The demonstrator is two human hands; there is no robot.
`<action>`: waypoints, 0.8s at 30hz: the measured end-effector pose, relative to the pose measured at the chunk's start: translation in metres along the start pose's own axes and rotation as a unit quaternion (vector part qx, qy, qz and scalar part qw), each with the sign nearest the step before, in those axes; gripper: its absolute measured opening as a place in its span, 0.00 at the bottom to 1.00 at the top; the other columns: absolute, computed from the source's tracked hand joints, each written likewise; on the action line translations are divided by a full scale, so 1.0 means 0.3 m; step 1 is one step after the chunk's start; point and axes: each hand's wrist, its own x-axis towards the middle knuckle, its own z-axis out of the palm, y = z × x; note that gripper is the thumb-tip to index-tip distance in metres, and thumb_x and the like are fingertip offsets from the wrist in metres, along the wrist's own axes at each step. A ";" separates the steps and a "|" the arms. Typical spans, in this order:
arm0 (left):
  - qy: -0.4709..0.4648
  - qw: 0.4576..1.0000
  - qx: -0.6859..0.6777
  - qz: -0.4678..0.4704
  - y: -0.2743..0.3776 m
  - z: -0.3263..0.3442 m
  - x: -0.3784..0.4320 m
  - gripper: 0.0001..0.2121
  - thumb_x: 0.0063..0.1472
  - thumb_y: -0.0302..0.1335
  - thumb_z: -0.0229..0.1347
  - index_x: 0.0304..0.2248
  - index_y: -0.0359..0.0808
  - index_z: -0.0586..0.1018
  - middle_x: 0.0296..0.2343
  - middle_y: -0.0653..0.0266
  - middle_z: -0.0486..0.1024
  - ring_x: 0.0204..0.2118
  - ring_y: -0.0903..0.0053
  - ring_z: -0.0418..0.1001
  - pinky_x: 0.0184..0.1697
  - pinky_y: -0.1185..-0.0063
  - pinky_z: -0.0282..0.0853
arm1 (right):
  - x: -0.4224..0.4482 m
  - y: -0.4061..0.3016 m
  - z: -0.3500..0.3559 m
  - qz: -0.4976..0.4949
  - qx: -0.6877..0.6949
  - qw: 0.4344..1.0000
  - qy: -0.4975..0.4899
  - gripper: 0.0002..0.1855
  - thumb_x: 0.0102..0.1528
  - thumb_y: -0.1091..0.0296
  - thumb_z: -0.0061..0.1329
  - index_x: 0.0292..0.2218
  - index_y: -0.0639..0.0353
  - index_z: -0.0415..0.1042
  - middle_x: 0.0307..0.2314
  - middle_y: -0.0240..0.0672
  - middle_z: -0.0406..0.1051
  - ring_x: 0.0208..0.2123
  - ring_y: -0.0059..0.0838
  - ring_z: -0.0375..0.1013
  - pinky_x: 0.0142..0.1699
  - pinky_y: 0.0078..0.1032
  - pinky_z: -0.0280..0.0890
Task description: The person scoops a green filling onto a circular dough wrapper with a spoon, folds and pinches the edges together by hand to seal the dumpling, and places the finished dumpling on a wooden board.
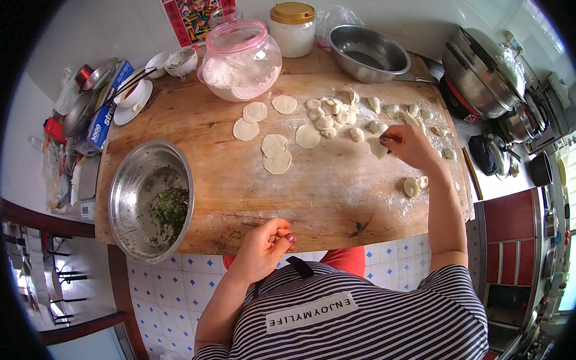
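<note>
My right hand (405,145) pinches a thin round dough wrapper (376,149) over the floured right part of the wooden board (326,193). Near the front edge, my left hand (271,242) is loosely curled, with nothing visible in its fingers. Several flat wrappers (308,136) lie at the board's middle, two of them overlapping (276,154). Behind them and to the right is a cluster of small dough pieces (325,122); folded dumplings (374,105) lie scattered further right. A steel bowl of green filling (171,210) stands at the left front.
At the back stand a pink-rimmed flour jar (241,62), a gold-lidded jar (293,32) and a steel basin (369,53). Chopsticks rest across a small bowl (130,94) at the left. A large steel pot (479,73) stands on the right beyond the board.
</note>
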 end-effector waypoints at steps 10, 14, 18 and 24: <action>-0.026 1.000 -0.007 0.006 0.006 0.000 0.024 0.10 0.61 0.21 0.45 0.42 0.25 0.66 0.32 0.58 0.72 0.33 0.79 0.73 0.38 0.82 0.70 | 0.009 -0.050 0.061 -0.005 -0.065 0.992 0.105 0.10 0.54 0.65 0.44 0.32 0.61 0.72 0.25 0.43 0.72 0.25 0.38 0.70 0.31 0.31 0.64; -0.013 1.000 -0.005 0.016 -0.001 0.002 0.012 0.10 0.61 0.20 0.45 0.42 0.25 0.66 0.31 0.59 0.73 0.33 0.80 0.73 0.38 0.82 0.70 | 0.113 -0.213 0.192 -0.200 -0.033 0.977 0.065 0.12 0.51 0.77 0.46 0.39 0.62 0.71 0.37 0.39 0.71 0.36 0.37 0.72 0.40 0.27 0.67; 0.001 0.999 0.017 0.028 0.031 -0.010 -0.025 0.10 0.61 0.20 0.46 0.41 0.25 0.67 0.30 0.59 0.73 0.33 0.80 0.73 0.37 0.82 0.70 | 0.256 -0.246 0.335 -0.328 -0.048 0.942 0.061 0.13 0.50 0.74 0.42 0.39 0.56 0.71 0.38 0.37 0.69 0.39 0.41 0.69 0.43 0.34 0.65; 0.035 0.999 -0.009 0.039 0.000 -0.044 -0.076 0.10 0.61 0.21 0.46 0.41 0.25 0.67 0.30 0.59 0.74 0.33 0.79 0.74 0.37 0.82 0.70 | 0.285 -0.295 0.335 -0.149 -0.145 0.978 -0.020 0.09 0.49 0.71 0.44 0.34 0.56 0.70 0.34 0.39 0.69 0.39 0.43 0.68 0.42 0.35 0.64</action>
